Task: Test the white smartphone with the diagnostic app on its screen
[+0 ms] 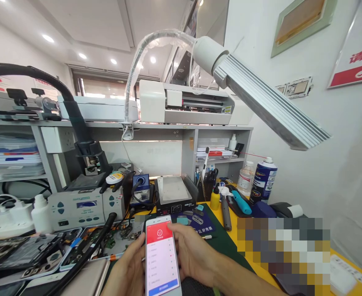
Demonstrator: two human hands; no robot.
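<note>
A white smartphone (161, 255) stands upright in front of me, its screen lit with a red header and a white list. My left hand (128, 267) cups its left edge from below, fingers curled round it. My right hand (189, 251) wraps the phone's right edge, thumb lying near the top of the screen. Both hands grip the phone above a dark green work mat (227, 242).
A soldering station (80, 207), a hot plate (174, 191), a blue spray can (263, 179), bottles and hand tools crowd the yellow bench (344, 263). Opened phones and parts (39, 255) lie at the left. A lamp head (270, 105) hangs overhead. Shelves stand behind.
</note>
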